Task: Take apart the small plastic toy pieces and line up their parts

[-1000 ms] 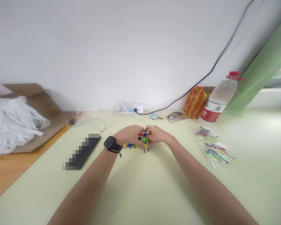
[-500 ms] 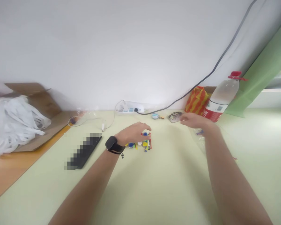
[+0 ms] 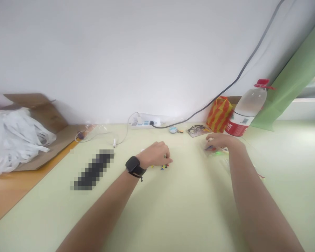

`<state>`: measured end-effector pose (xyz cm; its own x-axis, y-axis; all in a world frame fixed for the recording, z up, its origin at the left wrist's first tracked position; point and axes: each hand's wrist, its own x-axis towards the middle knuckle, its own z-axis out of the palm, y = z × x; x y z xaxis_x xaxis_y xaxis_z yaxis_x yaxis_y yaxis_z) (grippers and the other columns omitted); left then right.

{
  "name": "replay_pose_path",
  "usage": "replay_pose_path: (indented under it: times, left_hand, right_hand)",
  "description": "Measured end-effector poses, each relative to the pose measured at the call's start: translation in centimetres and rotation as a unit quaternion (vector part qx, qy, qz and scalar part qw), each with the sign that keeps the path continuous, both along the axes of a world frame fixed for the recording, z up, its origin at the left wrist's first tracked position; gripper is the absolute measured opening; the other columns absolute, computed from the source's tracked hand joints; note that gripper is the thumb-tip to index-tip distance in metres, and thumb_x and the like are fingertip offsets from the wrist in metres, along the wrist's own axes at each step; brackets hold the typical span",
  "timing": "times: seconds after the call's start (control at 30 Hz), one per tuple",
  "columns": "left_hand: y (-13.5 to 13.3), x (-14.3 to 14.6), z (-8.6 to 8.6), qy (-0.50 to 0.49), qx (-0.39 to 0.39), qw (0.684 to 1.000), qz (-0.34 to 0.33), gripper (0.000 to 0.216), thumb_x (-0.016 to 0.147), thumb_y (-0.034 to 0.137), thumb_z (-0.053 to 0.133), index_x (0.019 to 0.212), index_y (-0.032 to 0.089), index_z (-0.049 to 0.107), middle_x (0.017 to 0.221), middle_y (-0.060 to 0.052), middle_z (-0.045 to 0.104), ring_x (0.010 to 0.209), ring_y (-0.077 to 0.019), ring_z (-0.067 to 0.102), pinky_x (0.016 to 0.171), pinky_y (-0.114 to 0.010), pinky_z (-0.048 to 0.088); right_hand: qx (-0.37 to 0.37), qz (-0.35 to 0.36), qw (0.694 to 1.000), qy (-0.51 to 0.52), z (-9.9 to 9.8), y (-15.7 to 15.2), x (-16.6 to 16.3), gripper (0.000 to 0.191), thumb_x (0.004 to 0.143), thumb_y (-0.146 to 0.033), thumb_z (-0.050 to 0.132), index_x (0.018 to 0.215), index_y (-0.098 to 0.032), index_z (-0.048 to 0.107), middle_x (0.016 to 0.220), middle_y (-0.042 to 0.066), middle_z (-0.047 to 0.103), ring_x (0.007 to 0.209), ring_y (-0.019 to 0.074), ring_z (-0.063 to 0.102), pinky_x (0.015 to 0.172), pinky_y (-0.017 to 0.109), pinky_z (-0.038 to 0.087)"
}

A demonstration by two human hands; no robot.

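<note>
My left hand (image 3: 157,154), with a black watch (image 3: 134,166) on its wrist, is low over a small cluster of coloured plastic pieces (image 3: 163,167). Its fingers curl down with thumb and forefinger close together, and they hide most of the cluster. Whether a piece is between them I cannot make out. Over on the right, my right hand (image 3: 219,140) has its fingers bent onto a clear plastic bag (image 3: 205,149). Blue, red and green pieces (image 3: 221,153) show at the bag, partly covered by the hand.
A large bottle (image 3: 248,110) and a red-and-yellow bag (image 3: 219,112) stand behind my right hand. Along the wall lie a power strip (image 3: 145,123), a round tin (image 3: 173,130) and a card with dark cords (image 3: 196,130). A cardboard box (image 3: 48,112) with white strips (image 3: 19,134) is at left.
My left hand has shifted slightly right and closed its fingers over the coloured pieces. My right hand has come down and nearer, onto the clear bag, which now shows farther left.
</note>
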<state>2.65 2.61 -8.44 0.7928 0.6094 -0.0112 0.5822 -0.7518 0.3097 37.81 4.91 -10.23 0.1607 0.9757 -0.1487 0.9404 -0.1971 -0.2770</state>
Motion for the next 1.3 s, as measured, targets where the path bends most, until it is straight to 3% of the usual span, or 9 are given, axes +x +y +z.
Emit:
replay_pose_path:
  times: [0.13, 0.3, 0.43, 0.53, 0.7, 0.9, 1.07, 1.17, 1.3]
  left_hand:
    - [-0.2, 0.0, 0.5, 0.004, 0.016, 1.000, 0.010, 0.024, 0.090, 0.041, 0.065, 0.085, 0.022, 0.077, 0.095, -0.009, 0.077, 0.106, -0.0280, 0.065, 0.086, -0.035, 0.048]
    - [-0.4, 0.4, 0.6, 0.011, 0.011, 1.000, 0.019, 0.028, 0.093, 0.041, 0.061, 0.104, 0.020, 0.076, 0.103, -0.010, 0.077, 0.115, -0.0284, 0.062, 0.092, -0.036, 0.048]
    - [-0.4, 0.5, 0.6, 0.024, -0.005, 0.999, 0.026, 0.029, 0.093, 0.040, 0.060, 0.108, 0.020, 0.075, 0.102, -0.009, 0.077, 0.116, -0.0286, 0.062, 0.093, -0.035, 0.048]
    - [-0.4, 0.5, 0.5, 0.011, -0.012, 0.999, 0.030, 0.033, 0.093, 0.041, 0.060, 0.115, 0.021, 0.073, 0.102, -0.009, 0.076, 0.118, -0.0286, 0.061, 0.093, -0.035, 0.048]
    - [-0.3, 0.5, 0.4, -0.002, -0.011, 0.999, 0.039, 0.044, 0.093, 0.043, 0.060, 0.128, 0.018, 0.068, 0.110, -0.010, 0.075, 0.122, -0.0295, 0.060, 0.095, -0.036, 0.048]
    - [-0.6, 0.6, 0.5, -0.003, -0.006, 0.999, 0.043, 0.050, 0.095, 0.045, 0.058, 0.138, 0.020, 0.060, 0.112, -0.010, 0.073, 0.124, -0.0294, 0.059, 0.095, -0.036, 0.047]
    - [-0.8, 0.5, 0.3, -0.012, -0.005, 0.999, 0.041, 0.055, 0.096, 0.047, 0.057, 0.145, 0.022, 0.052, 0.122, -0.011, 0.070, 0.126, -0.0295, 0.056, 0.094, -0.036, 0.047]
    - [-0.8, 0.6, -0.1, -0.017, -0.017, 0.999, 0.047, 0.063, 0.096, 0.050, 0.056, 0.151, 0.022, 0.045, 0.131, -0.012, 0.066, 0.130, -0.0303, 0.055, 0.098, -0.037, 0.046]
    - [-1.1, 1.1, -0.4, -0.020, -0.030, 0.998, 0.044, 0.066, 0.096, 0.051, 0.056, 0.154, 0.023, 0.043, 0.141, -0.012, 0.062, 0.132, -0.0313, 0.054, 0.101, -0.038, 0.045]
  right_hand:
    - [-0.049, -0.016, 0.998, 0.019, 0.3, 0.4, -0.3, 0.047, 0.076, -0.038, 0.072, 0.121, -0.024, 0.070, 0.127, 0.013, 0.070, 0.108, 0.0321, 0.069, 0.082, 0.038, 0.057]
    - [-0.078, -0.035, 0.995, 0.047, -0.2, -0.1, -0.3, 0.044, 0.079, -0.039, 0.071, 0.118, -0.018, 0.068, 0.112, 0.018, 0.073, 0.089, 0.0302, 0.072, 0.066, 0.035, 0.057]
    - [-0.053, 0.003, 0.996, 0.071, -0.6, 0.3, -1.6, 0.057, 0.074, -0.025, 0.076, 0.130, -0.019, 0.063, 0.113, 0.014, 0.073, 0.088, 0.0247, 0.071, 0.069, 0.030, 0.055]
    - [-0.026, 0.038, 0.995, 0.091, -0.3, 0.8, -3.1, 0.054, 0.072, -0.017, 0.074, 0.126, -0.020, 0.066, 0.114, 0.011, 0.074, 0.094, 0.0226, 0.071, 0.072, 0.026, 0.053]
    - [0.018, 0.085, 0.989, 0.120, 2.4, 0.1, -4.9, 0.017, 0.083, -0.024, 0.066, 0.097, -0.018, 0.073, 0.101, 0.007, 0.076, 0.095, 0.0227, 0.069, 0.072, 0.025, 0.051]
    - [0.087, 0.162, 0.964, 0.190, 7.7, -3.1, -6.1, 0.012, 0.089, -0.027, 0.059, 0.097, -0.022, 0.065, 0.096, 0.005, 0.072, 0.086, 0.0195, 0.066, 0.067, 0.024, 0.049]
    - [0.143, 0.195, 0.956, 0.166, 9.9, -4.9, -6.9, 0.013, 0.091, -0.029, 0.056, 0.095, -0.022, 0.067, 0.078, 0.002, 0.063, 0.075, 0.0177, 0.059, 0.065, 0.025, 0.046]
    - [0.180, 0.165, 0.952, 0.184, 10.5, -5.5, -6.7, 0.015, 0.091, -0.029, 0.057, 0.101, -0.023, 0.067, 0.080, 0.003, 0.064, 0.074, 0.0180, 0.059, 0.063, 0.026, 0.047]
    - [0.264, 0.063, 0.933, 0.238, 10.6, -5.4, -5.9, 0.023, 0.091, -0.023, 0.052, 0.111, -0.023, 0.064, 0.080, 0.004, 0.066, 0.070, 0.0187, 0.061, 0.058, 0.026, 0.047]
